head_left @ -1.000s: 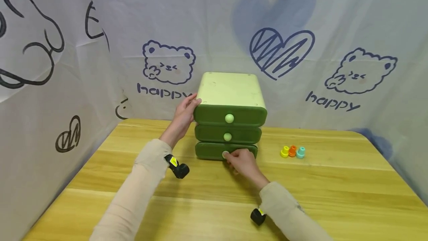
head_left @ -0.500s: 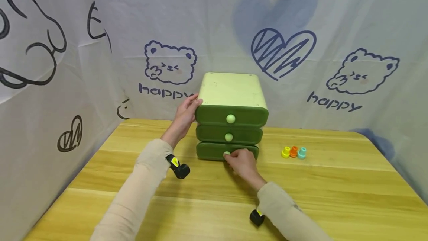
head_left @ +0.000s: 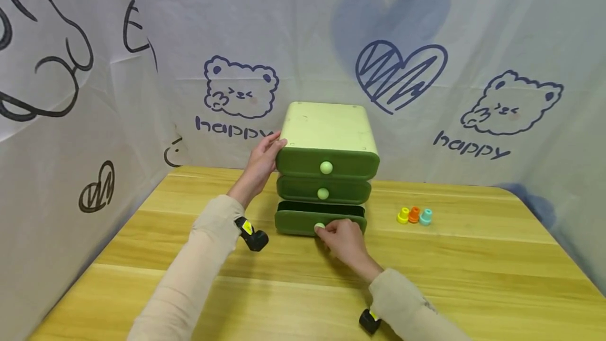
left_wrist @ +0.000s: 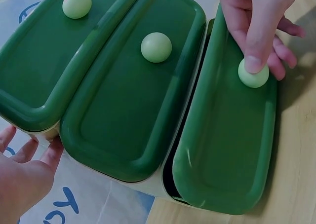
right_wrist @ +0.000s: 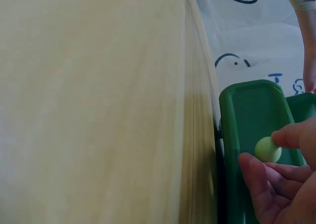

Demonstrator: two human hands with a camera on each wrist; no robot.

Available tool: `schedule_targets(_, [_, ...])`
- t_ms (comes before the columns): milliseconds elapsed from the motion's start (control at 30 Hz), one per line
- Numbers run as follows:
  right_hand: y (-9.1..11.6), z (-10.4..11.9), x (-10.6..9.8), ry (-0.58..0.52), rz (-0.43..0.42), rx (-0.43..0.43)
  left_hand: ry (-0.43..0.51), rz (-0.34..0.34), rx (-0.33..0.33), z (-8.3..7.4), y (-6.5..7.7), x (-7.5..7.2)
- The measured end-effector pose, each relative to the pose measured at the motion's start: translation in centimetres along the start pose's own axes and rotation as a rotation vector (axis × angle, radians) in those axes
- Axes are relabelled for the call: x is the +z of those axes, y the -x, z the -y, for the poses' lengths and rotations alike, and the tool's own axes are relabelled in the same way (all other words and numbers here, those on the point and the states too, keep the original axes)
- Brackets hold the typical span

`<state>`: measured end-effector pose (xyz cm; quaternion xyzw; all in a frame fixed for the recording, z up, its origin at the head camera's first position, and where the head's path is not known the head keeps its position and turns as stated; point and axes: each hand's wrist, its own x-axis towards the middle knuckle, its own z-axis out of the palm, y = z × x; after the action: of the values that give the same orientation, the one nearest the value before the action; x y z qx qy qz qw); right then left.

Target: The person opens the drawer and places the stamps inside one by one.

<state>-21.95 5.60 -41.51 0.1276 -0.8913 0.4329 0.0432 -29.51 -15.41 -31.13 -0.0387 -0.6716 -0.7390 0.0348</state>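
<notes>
A small chest of drawers (head_left: 329, 125) with a cream body stands on the table, with three dark green drawer fronts and round pale green knobs. The bottom drawer (head_left: 295, 223) is pulled a little way out, and a dark gap shows behind its front. My right hand (head_left: 345, 241) pinches this drawer's knob (left_wrist: 255, 77) between thumb and fingers. My left hand (head_left: 262, 159) rests against the chest's left side near the top, its fingers extended along the wall. The middle drawer (left_wrist: 133, 95) and the top drawer (head_left: 303, 162) are closed.
To the right of the chest, yellow (head_left: 403, 216), orange (head_left: 414, 215) and light blue (head_left: 426, 217) small pegs stand in a row on the wooden table (head_left: 473, 267). A white cloth (head_left: 322, 25) with drawings hangs behind and at both sides.
The bottom drawer, shut before, has slid partly out toward me with my right hand on its knob. My left hand has stayed at the chest's side.
</notes>
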Motion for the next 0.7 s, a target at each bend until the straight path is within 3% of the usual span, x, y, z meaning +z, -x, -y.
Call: schedule_targets(700, [3.7,1.0,-0.5,0.052,0.075,-0.104,-0.019,-0.008,-0.01,0.0,-0.2,0.0])
